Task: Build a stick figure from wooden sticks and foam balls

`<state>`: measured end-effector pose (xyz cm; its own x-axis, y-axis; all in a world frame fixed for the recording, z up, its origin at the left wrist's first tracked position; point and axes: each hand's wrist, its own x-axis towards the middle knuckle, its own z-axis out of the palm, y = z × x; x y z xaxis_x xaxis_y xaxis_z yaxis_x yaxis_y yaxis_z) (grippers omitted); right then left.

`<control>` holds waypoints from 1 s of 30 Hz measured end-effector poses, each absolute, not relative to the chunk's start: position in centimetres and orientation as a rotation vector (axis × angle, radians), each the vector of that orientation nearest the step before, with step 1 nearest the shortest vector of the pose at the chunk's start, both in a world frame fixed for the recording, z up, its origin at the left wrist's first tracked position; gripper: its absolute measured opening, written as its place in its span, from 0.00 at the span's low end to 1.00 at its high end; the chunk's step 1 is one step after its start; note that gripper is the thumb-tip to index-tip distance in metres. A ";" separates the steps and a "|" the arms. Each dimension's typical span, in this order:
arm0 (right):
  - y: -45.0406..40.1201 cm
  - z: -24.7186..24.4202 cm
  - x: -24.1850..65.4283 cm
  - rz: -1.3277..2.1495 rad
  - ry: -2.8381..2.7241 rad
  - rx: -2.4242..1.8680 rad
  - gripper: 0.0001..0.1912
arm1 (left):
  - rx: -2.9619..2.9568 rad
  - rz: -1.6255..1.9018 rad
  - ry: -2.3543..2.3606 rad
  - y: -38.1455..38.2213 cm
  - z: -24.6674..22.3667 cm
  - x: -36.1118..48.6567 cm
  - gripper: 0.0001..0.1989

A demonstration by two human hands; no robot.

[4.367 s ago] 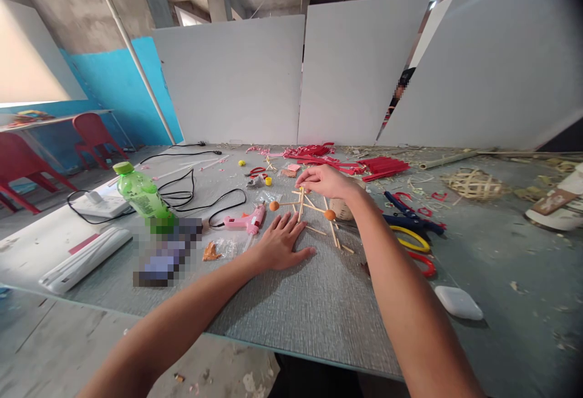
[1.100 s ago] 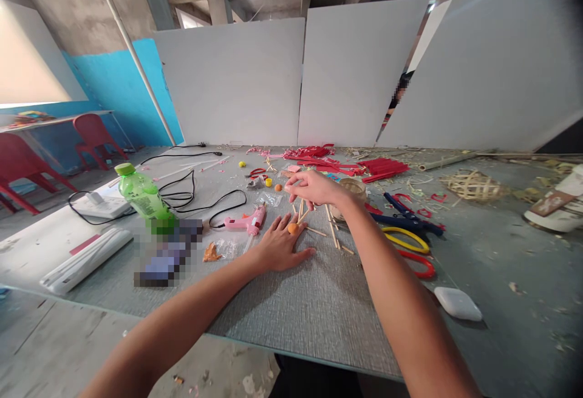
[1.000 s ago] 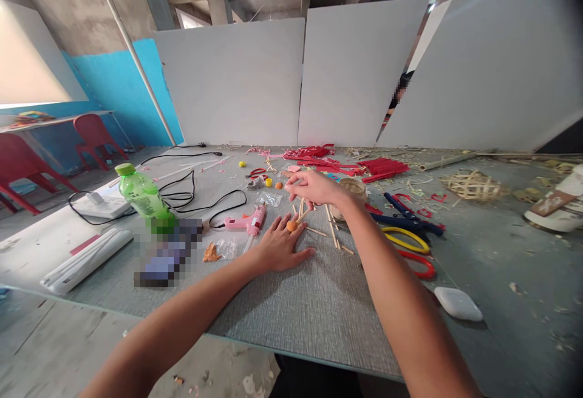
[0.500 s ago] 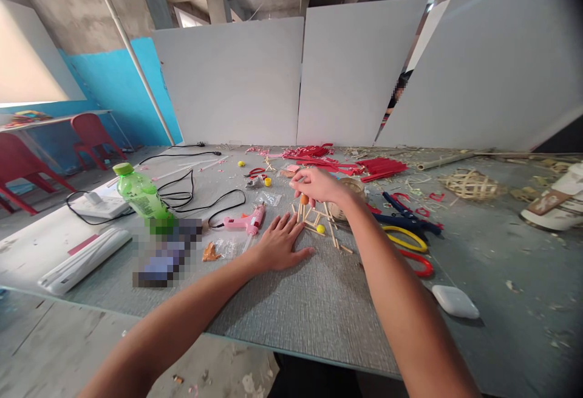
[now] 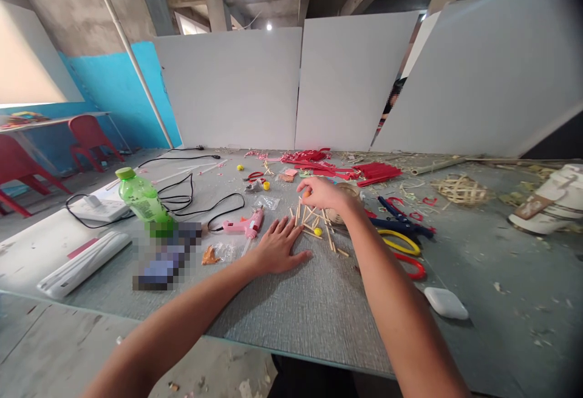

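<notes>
My left hand (image 5: pixel 280 249) lies flat on the table, fingers spread, its fingertips close to a small frame of thin wooden sticks (image 5: pixel 331 237). Above that frame my right hand (image 5: pixel 321 194) is closed in a pinch round a small orange ball (image 5: pixel 307 192), mostly covered by the fingers. A small yellow ball (image 5: pixel 317 231) sits low among the sticks. Left of the frame lies a pink glue gun (image 5: pixel 246 225), its cord running back. Whether the orange ball touches the stick tops I cannot tell.
A green bottle (image 5: pixel 144 200) and a white power strip (image 5: pixel 98 208) stand left. Right of my right forearm are yellow-handled (image 5: pixel 401 241) and red-handled scissors (image 5: pixel 412 267), dark blue pliers (image 5: pixel 405 223) and a white earbud case (image 5: pixel 445 302). Red strips (image 5: pixel 376 172) lie behind.
My right hand's fingers have closed further round the orange ball, which shows less now. My left hand stays flat in place. The view has tilted slightly.
</notes>
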<state>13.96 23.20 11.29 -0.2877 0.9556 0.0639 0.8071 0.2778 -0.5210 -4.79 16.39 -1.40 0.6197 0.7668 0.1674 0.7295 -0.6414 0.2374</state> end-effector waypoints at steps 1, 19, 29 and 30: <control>23.0 11.5 14.1 0.484 -2.196 -1.610 0.20 | 2.696 0.390 1.251 16.4 -1.5 -4.8 0.43; 13.4 13.5 15.7 0.597 -1.256 -0.854 0.12 | 1.810 1.020 0.922 16.1 1.9 -4.6 0.31; 16.4 6.7 14.7 0.858 -0.846 -0.813 0.17 | 1.610 1.008 0.936 16.3 0.5 -4.3 0.19; 16.2 6.5 14.8 0.870 -0.829 -0.806 0.17 | 1.559 1.015 0.924 16.5 0.6 -4.2 0.18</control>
<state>14.81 16.24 6.52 0.3959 0.8762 0.2748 -0.3170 0.4113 -0.8546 -4.20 16.46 0.59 0.3515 0.9232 0.1552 0.0686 -0.1907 0.9793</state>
